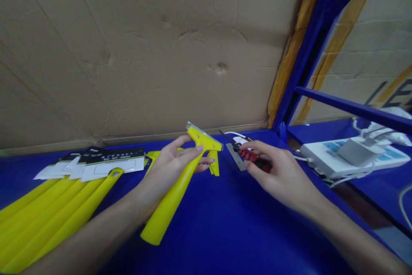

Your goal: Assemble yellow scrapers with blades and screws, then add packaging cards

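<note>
1. A worker's left hand (167, 164) pinches a yellow plastic scraper with a metal-edged head (176, 195) between thumb and fingers, the tool tilted above a glossy blue work surface (209, 236).
2. The right hand (286, 173), fingers curled, grips a red-and-black screwdriver with a dark shaft (253, 157), its tip near the scraper's head.
3. A flat grey metal blade (237, 159) sits at the right fingertips; whether it is held cannot be told.
4. At left, long yellow plastic handles (61, 215) lie side by side near black-and-white printed cards (112, 164).
</note>
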Demonstrator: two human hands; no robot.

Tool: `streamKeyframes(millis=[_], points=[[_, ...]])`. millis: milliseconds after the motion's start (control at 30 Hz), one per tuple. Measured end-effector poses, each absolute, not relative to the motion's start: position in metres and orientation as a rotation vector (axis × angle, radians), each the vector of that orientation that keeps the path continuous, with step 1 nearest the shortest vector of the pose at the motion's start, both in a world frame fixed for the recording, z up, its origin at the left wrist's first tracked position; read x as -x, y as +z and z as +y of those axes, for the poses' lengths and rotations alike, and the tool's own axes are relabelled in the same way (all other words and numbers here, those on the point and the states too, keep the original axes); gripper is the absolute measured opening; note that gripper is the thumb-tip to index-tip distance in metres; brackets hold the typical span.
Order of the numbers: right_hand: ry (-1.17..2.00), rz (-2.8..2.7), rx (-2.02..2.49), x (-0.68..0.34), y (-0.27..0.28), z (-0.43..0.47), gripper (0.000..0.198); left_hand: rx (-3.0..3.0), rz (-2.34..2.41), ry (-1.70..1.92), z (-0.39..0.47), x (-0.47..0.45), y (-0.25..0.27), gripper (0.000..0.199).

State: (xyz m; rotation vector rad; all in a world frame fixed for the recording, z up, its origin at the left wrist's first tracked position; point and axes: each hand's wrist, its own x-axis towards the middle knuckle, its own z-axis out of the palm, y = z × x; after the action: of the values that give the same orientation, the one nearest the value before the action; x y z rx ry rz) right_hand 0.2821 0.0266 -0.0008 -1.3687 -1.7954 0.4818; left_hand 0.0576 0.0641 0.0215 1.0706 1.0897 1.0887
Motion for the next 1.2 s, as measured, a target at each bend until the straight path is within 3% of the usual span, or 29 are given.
streamKeyframes(millis=[100,300,500,633,1000,1200], points=[[0.246,-2.006,1.491,-0.272,-0.012,0.022,0.034,-1.113,1.117,1.082,0.067,-0.055,0.021,0.02],[0.219,-2.24,1.546,-0.264,-0.018,0.014,0.03,-1.138,1.137,1.06,0.068,-0.054,0.023,0.022],[0.186,-2.121,1.462,-0.278,-0.01,0.024,0.029,-1.252,1.082,0.965,0.068,-0.044,0.02,0.032],[-0.118,-1.914,1.615,-0.296,-0.007,0.037,0.023,-1.299,1.081,0.9,0.067,-0.041,0.021,0.041],[-0.042,-1.892,1.89,-0.312,-0.019,0.052,0.03,-1.356,0.971,0.874,0.06,-0.036,0.025,0.032],[-0.335,-2.135,2.031,-0.304,-0.003,0.061,0.031,-1.351,0.972,0.853,0.059,-0.04,0.027,0.032]])
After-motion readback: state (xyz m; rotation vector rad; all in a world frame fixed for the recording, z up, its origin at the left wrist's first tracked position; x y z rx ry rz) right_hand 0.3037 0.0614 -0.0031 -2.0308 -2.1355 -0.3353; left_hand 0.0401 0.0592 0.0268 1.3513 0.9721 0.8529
